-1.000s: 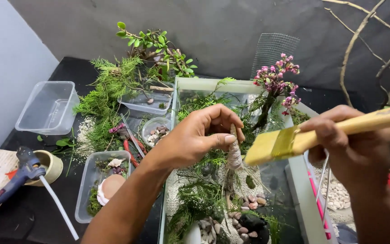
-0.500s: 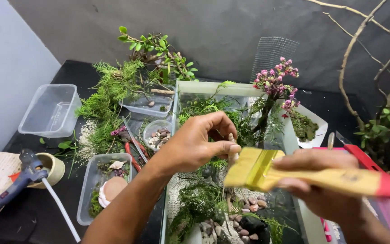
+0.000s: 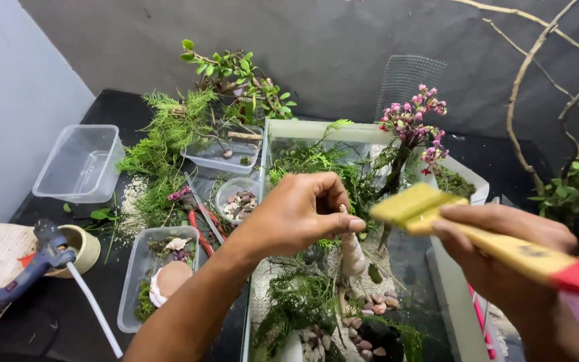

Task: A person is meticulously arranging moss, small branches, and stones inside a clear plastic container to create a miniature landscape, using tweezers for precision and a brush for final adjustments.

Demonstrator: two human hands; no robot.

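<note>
- Twine-wrapped stem stands in the glass tank, its top pinched between thumb and fingertips of the left hand; that grip is closed on the stem, and it looks the right one, high up and light, so the base stays seated in the pale gravel.
- Paintbrush sits in the right hand, fingers wrapped tight round the wooden handle, its yellow bristles in the air just right of the stem and above the tank's right side.
- Judging from this, the stem should be kept upright and steady while the bristles come in; any sideways pull would likely tip it toward the green fern sprigs near it.
- Bristle strokes would do best short and low, drawn away from the stem's foot, since the small pink and brown pebbles just near and right of the base could scatter easily.
- The pink-flowered sprig rises at the far right of the tank, close to the brush's path; a wide swing could knock blossoms off.
- Outside the tank on the left lie a glue gun, red-handled pliers, a round dish of stones and clear plastic tubs, all well apart from both hands.
</note>
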